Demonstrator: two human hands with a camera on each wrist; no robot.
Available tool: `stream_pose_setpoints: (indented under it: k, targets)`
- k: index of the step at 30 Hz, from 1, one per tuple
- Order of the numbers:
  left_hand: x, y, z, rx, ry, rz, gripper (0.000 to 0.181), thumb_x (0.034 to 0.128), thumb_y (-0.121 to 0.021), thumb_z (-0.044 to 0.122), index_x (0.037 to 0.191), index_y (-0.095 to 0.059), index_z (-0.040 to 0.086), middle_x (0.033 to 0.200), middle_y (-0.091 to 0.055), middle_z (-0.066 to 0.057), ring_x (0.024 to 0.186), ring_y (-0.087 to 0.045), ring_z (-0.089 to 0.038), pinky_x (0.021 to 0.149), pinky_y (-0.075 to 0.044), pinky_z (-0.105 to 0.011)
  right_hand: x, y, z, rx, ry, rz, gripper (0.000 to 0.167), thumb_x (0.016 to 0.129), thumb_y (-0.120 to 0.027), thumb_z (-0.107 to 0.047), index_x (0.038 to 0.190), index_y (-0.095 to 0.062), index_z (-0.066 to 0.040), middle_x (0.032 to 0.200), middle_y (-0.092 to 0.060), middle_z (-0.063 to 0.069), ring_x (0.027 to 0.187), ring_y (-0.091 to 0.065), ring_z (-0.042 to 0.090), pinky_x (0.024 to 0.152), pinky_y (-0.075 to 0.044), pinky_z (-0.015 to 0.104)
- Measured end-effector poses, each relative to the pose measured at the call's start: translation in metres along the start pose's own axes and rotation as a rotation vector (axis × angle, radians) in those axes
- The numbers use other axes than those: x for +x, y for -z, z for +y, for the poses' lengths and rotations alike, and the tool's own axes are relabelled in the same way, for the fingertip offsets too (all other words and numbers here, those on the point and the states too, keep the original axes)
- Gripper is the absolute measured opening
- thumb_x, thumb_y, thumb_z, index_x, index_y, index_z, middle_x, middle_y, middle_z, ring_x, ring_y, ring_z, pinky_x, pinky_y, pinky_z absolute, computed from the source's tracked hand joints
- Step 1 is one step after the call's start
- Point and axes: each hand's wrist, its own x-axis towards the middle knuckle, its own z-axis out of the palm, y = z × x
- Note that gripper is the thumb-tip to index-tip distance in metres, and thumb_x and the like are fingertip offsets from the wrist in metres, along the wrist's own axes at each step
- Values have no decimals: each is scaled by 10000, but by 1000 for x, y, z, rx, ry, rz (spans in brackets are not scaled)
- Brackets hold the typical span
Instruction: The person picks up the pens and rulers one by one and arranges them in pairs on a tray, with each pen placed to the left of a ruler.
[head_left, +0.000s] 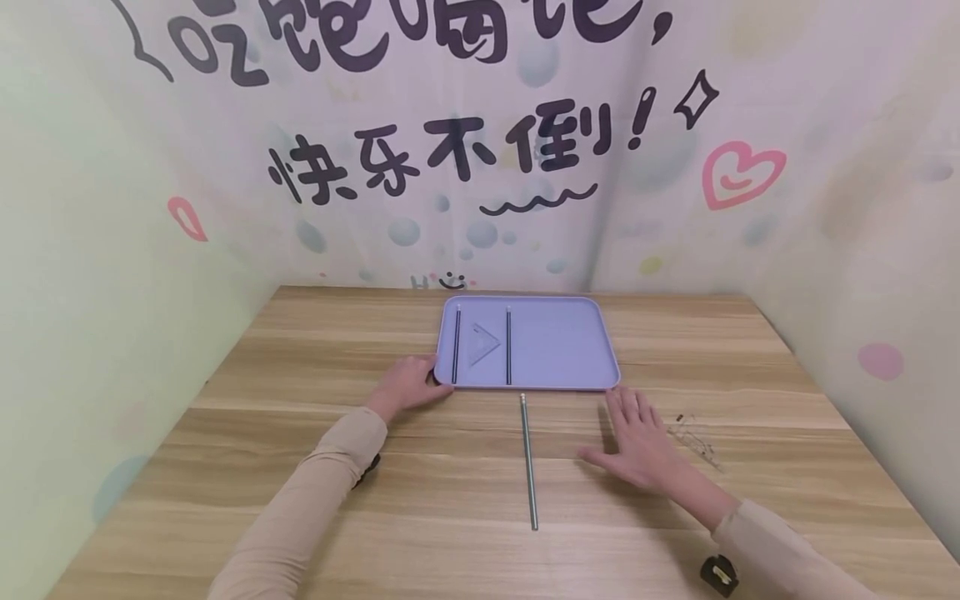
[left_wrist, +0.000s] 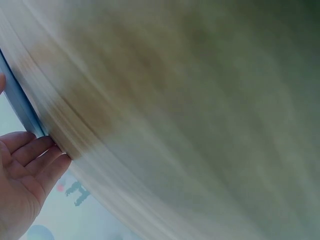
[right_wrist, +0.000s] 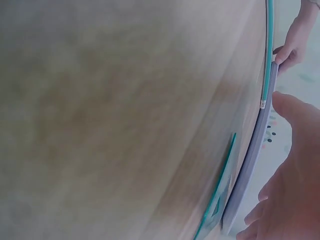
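My left hand is at the front left corner of a shallow lavender tray, thumb along the front edge. In the left wrist view its fingers lie nearly straight against the rim. My right hand lies spread, palm down, with its fingertips at the front right corner. Inside the tray are two dark pencils, one on the left and one nearer the middle, with a clear set square between them. A green pencil lies on the table between my hands.
Another clear set square lies on the wooden table, just right of my right hand. Beside the right sleeve is a small black item. A printed curtain hangs behind the table's back edge.
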Motion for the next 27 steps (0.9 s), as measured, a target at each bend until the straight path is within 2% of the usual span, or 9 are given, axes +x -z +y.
stream_pose_setpoints:
  k: [8,13,17,22,27]
  targets:
    - [0,-2,-2,3,-7,11,472,782,-637,447,994,-585,29,734,-584,-48,636,-502,-155,650,-460,-341,-8,0,8,-4,-74,-2,1021,760,-528,-651,1368,-228,112,1393,-197,351,1270,-157,521,1003,-135,610]
    - [0,-2,-2,-5,-8,10,446,781,-641,442,964,-582,39,711,-569,-39,622,-492,-155,627,-452,-334,-12,1,11,-33,-85,15,1053,743,-540,-660,1344,-235,149,1352,-230,392,1247,-200,534,1001,-165,599]
    - [0,-2,-1,-4,-10,8,458,786,-636,447,979,-583,35,716,-572,-38,622,-487,-149,625,-452,-332,-16,3,12,-22,-88,44,1023,733,-606,-596,1311,-266,176,1293,-312,407,1201,-287,538,983,-220,592]
    - [0,-2,-2,-19,-7,3,471,793,-632,442,1013,-582,27,736,-584,-42,623,-481,-141,619,-449,-321,-19,5,13,46,-149,64,946,714,-692,-460,1276,-304,196,1194,-408,415,1081,-402,552,885,-335,594]
    - [0,-1,-2,-28,-7,6,443,790,-639,434,982,-582,39,733,-582,-39,624,-481,-143,619,-447,-316,-21,10,16,97,-198,44,952,689,-720,-456,1263,-325,192,1124,-428,430,1012,-435,559,795,-394,593]
